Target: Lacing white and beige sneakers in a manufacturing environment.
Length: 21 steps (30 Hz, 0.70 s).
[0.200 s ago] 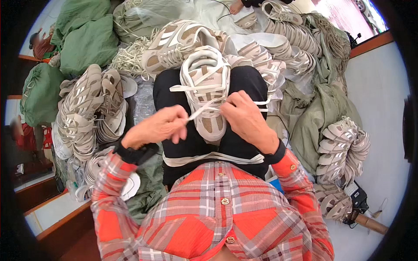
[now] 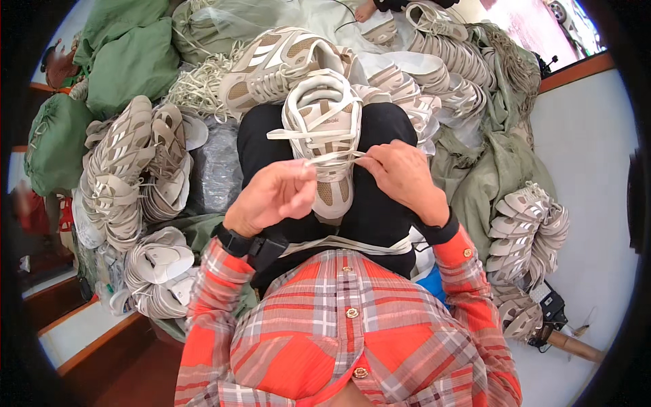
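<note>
Pinching one cream shoelace [image 2: 339, 158] from either side, the person's left hand [image 2: 274, 193] and right hand [image 2: 407, 178] face each other, the lace stretched between their fingertips. From where I stand, the left thumb and forefinger grip it while the remaining left fingers curl loosely; the right fingers are bent in close on their part. Directly beneath and between the fingers, a beige-and-white sneaker [image 2: 327, 129] rests on black trousers [image 2: 261, 142], toe toward its handler. A loose lace end [image 2: 279, 134] pokes out just past the left fingertips. Beyond both hands, past the shoe's collar, lies another sneaker [image 2: 268, 64], side-on, with a tangle of laces [image 2: 200, 85] left of it. Well left of the fingers are stacked shoe uppers [image 2: 119, 173]; well right, another stack [image 2: 519, 234]. Farther off, beyond the left fingers, bulge green sacks [image 2: 139, 74].
</note>
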Tool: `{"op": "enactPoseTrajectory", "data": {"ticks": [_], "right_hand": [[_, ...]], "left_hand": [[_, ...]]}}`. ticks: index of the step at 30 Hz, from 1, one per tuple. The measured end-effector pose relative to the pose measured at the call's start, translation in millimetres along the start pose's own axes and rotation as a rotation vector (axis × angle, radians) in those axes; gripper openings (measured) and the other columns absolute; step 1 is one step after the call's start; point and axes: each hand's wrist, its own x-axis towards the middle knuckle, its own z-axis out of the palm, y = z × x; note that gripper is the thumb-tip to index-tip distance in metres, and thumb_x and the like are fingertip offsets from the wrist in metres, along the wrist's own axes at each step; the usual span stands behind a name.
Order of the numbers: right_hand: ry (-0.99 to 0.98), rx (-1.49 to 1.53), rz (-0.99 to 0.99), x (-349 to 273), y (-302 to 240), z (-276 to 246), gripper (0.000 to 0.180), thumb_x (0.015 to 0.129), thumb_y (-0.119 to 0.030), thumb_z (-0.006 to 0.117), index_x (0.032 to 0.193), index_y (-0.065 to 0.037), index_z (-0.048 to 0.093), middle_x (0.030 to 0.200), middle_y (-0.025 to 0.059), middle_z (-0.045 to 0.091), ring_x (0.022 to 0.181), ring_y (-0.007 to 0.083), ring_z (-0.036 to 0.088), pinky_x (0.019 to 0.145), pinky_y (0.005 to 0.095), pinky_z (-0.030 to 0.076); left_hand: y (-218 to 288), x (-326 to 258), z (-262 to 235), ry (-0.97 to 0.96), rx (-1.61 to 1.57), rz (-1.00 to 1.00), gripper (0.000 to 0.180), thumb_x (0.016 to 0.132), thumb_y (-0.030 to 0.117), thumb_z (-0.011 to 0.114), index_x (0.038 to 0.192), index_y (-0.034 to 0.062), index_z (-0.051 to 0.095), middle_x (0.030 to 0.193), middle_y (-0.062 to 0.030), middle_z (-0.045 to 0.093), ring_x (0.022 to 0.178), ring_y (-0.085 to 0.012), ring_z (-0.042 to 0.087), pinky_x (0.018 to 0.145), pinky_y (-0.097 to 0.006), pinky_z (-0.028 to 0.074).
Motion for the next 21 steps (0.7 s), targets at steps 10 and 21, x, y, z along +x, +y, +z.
{"op": "enactPoseTrajectory", "data": {"ticks": [10, 21], "right_hand": [[0.066, 0.160, -0.019, -17, -7, -39, 0.025, 0.071, -0.024, 0.075, 0.060, -0.007, 0.061, 0.060, 0.0044, 0.053, 0.072, 0.0251, 0.049, 0.065, 0.0369, 0.039], [0.133, 0.651, 0.026, 16, 3, 15, 0.017, 0.080, -0.005, 0.068, 0.097, -0.004, 0.066, 0.075, 0.0068, 0.061, 0.067, 0.0090, 0.052, 0.061, 0.0246, 0.043]], "left_hand": [[59, -86, -68, -0.056, -0.662, 0.937, 0.007, 0.087, 0.005, 0.051, 0.080, 0.0083, 0.048, 0.054, 0.0042, 0.034, 0.046, -0.0079, 0.030, 0.049, -0.026, 0.031], [209, -548, -208, 0.889, -0.188, 1.486, 0.013, 0.084, 0.001, 0.055, 0.086, -0.0029, 0.042, 0.093, -0.0143, 0.045, 0.098, -0.0305, 0.049, 0.100, -0.043, 0.036]]}}
